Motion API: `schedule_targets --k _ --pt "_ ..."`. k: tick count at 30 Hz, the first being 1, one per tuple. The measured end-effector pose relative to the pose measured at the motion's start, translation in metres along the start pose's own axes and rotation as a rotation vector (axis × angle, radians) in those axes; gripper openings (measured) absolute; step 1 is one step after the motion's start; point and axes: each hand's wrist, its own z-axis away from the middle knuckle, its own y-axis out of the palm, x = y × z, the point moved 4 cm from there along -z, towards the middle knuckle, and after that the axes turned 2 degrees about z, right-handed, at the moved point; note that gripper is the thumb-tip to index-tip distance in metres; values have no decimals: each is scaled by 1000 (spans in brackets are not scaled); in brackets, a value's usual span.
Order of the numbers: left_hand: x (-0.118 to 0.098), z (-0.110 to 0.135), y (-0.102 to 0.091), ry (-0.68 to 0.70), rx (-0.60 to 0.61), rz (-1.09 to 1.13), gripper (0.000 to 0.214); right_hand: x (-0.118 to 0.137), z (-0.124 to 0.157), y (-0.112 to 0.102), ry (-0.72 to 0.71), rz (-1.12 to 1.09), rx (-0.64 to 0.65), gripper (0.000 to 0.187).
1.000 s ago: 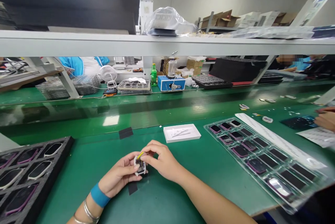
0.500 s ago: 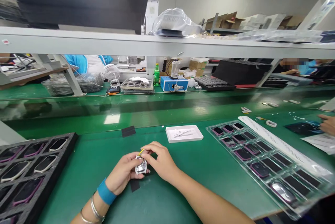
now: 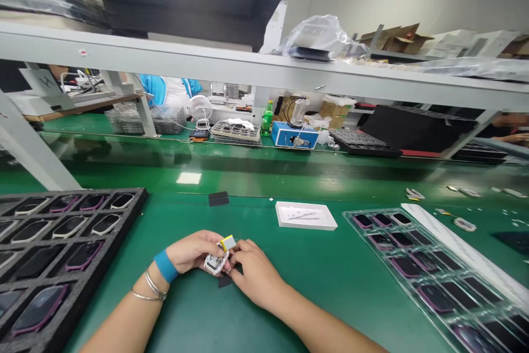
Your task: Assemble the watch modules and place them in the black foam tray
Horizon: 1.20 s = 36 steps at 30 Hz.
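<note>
My left hand (image 3: 197,251) is closed around a white smartwatch case (image 3: 216,264), its open inside facing up with parts showing. A small silver battery with yellow tape (image 3: 228,243) stands out at the top of the case, by my left thumb. My right hand (image 3: 254,267) has its fingers bent and pressed together at the right edge of the case, just below the battery; its fingertips are partly hidden. Under the hands, a small black sheet (image 3: 224,282) lies on the green bench mat (image 3: 198,320).
On the left stands a black foam tray (image 3: 138,199) of watches. A white box lid (image 3: 306,224) with small parts and another black piece (image 3: 219,199) lie ahead. To the right are a clear plastic tray (image 3: 374,254) of watch screens and a white strip (image 3: 450,245).
The case has tilted, and the battery now stands out from it with its silver face showing. My right hand has moved down from the top to the case's right side. The view has turned left.
</note>
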Motion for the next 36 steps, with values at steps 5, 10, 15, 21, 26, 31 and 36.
schedule_targets --k 5,10,15,21,26,31,36 --pt "1 0 -2 -9 -8 7 16 -1 -1 1 42 -84 -18 12" --pt "-2 3 -1 6 10 14 15 -1 -2 4 69 -64 -41 11" --pt "-3 3 0 8 33 33 15 2 0 4 -3 -24 28 10" --pt "-4 4 -1 7 30 30 17 10 7 -23 -105 -104 144 8" --pt "-6 6 0 -3 8 20 15 7 4 -55 -125 -337 -6 7" --pt "-10 1 4 95 -174 80 22 -1 0 -58 -72 -546 -219 7" --pt "-9 -5 12 168 -329 -12 27 -10 -3 -44 43 -660 -246 5"
